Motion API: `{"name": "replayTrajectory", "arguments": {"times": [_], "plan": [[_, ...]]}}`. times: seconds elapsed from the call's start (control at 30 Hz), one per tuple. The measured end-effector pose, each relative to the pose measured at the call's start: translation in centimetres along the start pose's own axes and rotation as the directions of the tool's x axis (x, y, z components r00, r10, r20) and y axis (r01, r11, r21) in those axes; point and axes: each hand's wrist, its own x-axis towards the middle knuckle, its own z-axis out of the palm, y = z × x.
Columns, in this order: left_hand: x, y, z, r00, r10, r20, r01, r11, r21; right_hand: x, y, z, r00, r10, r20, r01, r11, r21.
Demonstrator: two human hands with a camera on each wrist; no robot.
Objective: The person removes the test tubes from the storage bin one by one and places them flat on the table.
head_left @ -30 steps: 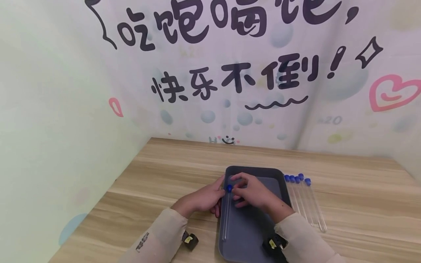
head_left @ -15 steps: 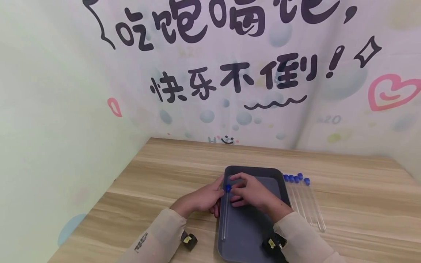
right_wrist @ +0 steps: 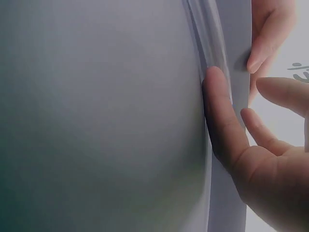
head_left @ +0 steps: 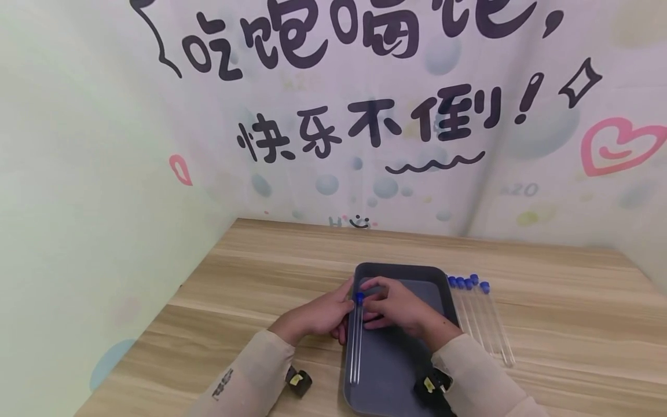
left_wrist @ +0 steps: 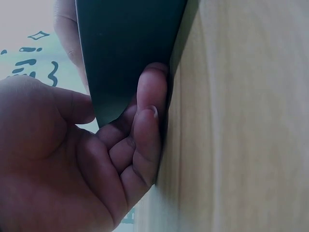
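A clear test tube (head_left: pixel 356 347) with a blue cap (head_left: pixel 359 298) lies lengthwise in the dark grey tray (head_left: pixel 383 382), along its left wall. My left hand (head_left: pixel 324 313) grips that wall from outside. In the left wrist view its thumb (left_wrist: pixel 77 106) meets the rim and its curled fingers (left_wrist: pixel 147 130) press the outer side. My right hand (head_left: pixel 401 304) is over the tray, its bent, spread fingers beside the cap. One finger (right_wrist: pixel 222 111) touches the tube's side in the right wrist view, and the others stand apart from it.
Several more blue-capped test tubes (head_left: pixel 482 318) lie side by side on the wooden table (head_left: pixel 281 249), just right of the tray. A printed cloth (head_left: pixel 333 145) hangs behind the table. Black wrist devices (head_left: pixel 299 382) sit by both sleeves.
The right hand's fingers have shifted slightly by the cap, and the upper finger has dipped a little. The left hand stays on the tray wall. The head view has drifted slightly.
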Motion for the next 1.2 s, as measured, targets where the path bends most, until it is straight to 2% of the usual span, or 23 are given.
{"name": "replayTrajectory", "arguments": {"times": [0.53,0.73,1.2], "plan": [[-0.01,-0.04,0.01,1.0,-0.003,-0.005,0.003,1.0,-0.006,0.24,0.24,0.15,0.996,-0.027,0.083,0.027,1.0,-0.006],[0.01,-0.03,0.0,1.0,0.013,-0.003,-0.013,1.0,-0.006,0.22,0.21,0.14,0.998,-0.038,0.052,0.039,0.999,-0.014],[0.02,0.02,0.03,1.0,0.009,-0.001,-0.009,1.0,-0.004,0.2,-0.02,0.02,1.0,-0.03,0.006,0.03,0.999,0.018]]}}
